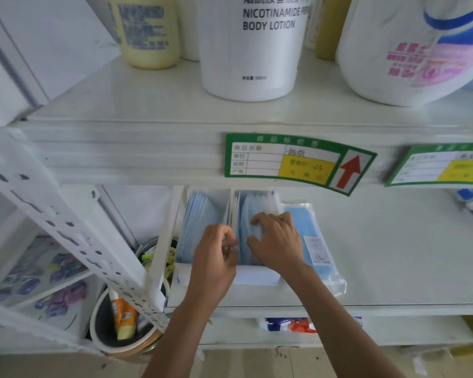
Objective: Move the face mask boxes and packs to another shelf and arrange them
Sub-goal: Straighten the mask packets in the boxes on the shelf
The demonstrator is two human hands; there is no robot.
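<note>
Two open white face mask boxes stand side by side at the lower centre of the frame, on the lower shelf: the left box and the right box, each filled with upright blue masks, and touching the right box on its right side lies a flat sealed mask pack in clear film. The boxes are probably light thin card that gives when squeezed, and since they are open at the top, their loose soft masks could spill if tilted; they are best held by the two outer side walls, or from beneath, and kept level. The pack is likely light, limp and slippery (its film looks glossy), so a pinch along an edge seam or a flat hand under it would suit. The left hand sits at the wall where the two boxes meet, its fingers curled and pinching what appears to be that wall or the edge of a mask; which of the two cannot be told. The right hand lies on top of the masks in the right box, fingers curled down into the stack, its outer edge just beside the pack. Above, the upper shelf carries a body lotion bottle, with a green price tag on its front edge. At lower left, beyond the perforated shelf post, stands a bucket.
</note>
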